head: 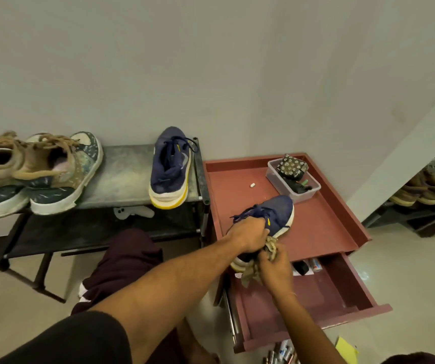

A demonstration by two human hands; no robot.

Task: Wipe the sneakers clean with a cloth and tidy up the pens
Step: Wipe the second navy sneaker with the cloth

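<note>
From the head view, the navy sneaker (277,212) lies on top of the red cabinet (237,185), at the cabinet's front edge. Its toe points toward the back of the cabinet and its heel hangs out over the open drawer (303,306).

The left hand (248,236) grips the sneaker at the collar and laces, with the fingers curled over the soft upper. The right hand (274,269) has its fingers bunched round a crumpled cloth (250,275) and presses it against the heel end, just below the left hand. Both hands are full, and the sneaker sits between them.

The sneaker looks light, with a knit upper that gives under pressure and a firm, pale sole. The collar is therefore a fair hold – it steadies the sneaker without blocking the sole's rim. The cloth is limp and will go wherever the fingers push it, so it needs a tight wad to scrub.

The matching sneaker (170,169) stands on the rack (121,177) just left of the cabinet. A patterned pair (53,177) sits farther left on the same rack.

What look like pens (280,350) lie on the floor below the cabinet's drawer – untouched and well apart from both hands.
</note>
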